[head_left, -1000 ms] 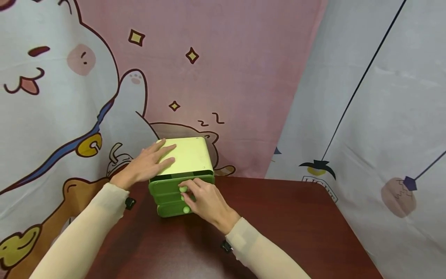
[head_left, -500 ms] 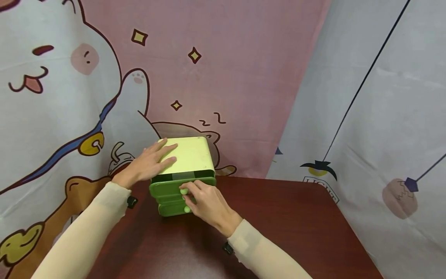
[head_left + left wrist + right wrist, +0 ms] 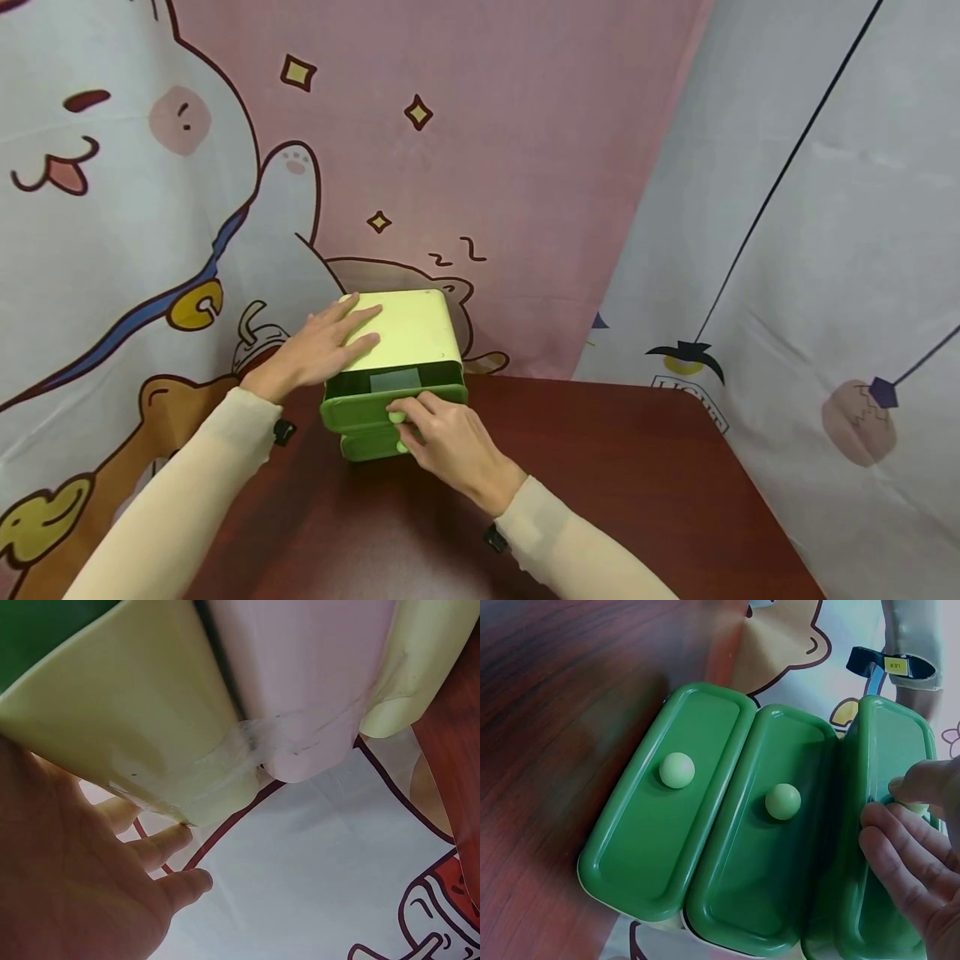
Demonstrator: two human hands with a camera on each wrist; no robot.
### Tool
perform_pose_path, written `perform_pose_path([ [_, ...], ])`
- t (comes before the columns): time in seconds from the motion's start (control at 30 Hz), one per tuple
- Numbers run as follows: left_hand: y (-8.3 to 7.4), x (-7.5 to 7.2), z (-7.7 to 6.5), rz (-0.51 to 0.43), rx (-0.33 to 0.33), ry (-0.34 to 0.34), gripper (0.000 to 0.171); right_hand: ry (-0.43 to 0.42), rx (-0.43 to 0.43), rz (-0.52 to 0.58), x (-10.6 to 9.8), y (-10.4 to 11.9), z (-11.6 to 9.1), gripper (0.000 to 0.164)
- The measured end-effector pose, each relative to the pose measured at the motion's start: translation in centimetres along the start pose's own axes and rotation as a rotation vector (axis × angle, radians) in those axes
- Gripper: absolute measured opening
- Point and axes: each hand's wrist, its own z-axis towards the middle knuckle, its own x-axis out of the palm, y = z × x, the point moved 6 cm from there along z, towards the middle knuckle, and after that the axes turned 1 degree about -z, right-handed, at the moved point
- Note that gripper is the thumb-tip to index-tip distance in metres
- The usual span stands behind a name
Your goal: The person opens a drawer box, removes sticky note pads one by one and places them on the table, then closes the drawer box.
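A small mini drawer cabinet (image 3: 408, 329) with a pale yellow top and green drawer fronts stands on the table in the head view. My left hand (image 3: 311, 348) rests on its top at the left, fingers spread. My right hand (image 3: 457, 446) pinches the round light-green knob (image 3: 397, 417) of the top drawer (image 3: 352, 413), which stands partly pulled out. A greyish flat patch (image 3: 395, 380) shows inside its opening. In the right wrist view, the middle drawer (image 3: 780, 750) and bottom drawer (image 3: 697, 724) are pushed in, each with a ball knob. The left wrist view shows the cabinet's yellow and pink side (image 3: 307, 682).
The cabinet stands near the back of a dark reddish-brown table (image 3: 600, 483). Behind it hangs a pink and white cloth (image 3: 540, 208) printed with cartoon animals, and its pale part continues along the right side.
My right hand has drawn the top drawer out toward me, widening the gap beneath the cabinet's top and showing more of the grey patch. My left hand has stayed on the top.
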Motion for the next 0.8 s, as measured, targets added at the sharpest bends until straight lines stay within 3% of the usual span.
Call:
perform_pose_path([
  [0.8, 0.09, -0.05, 0.02, -0.001, -0.005, -0.001, 0.075, 0.005, -0.036, -0.044, -0.81, 1.0, -0.96, 0.029],
])
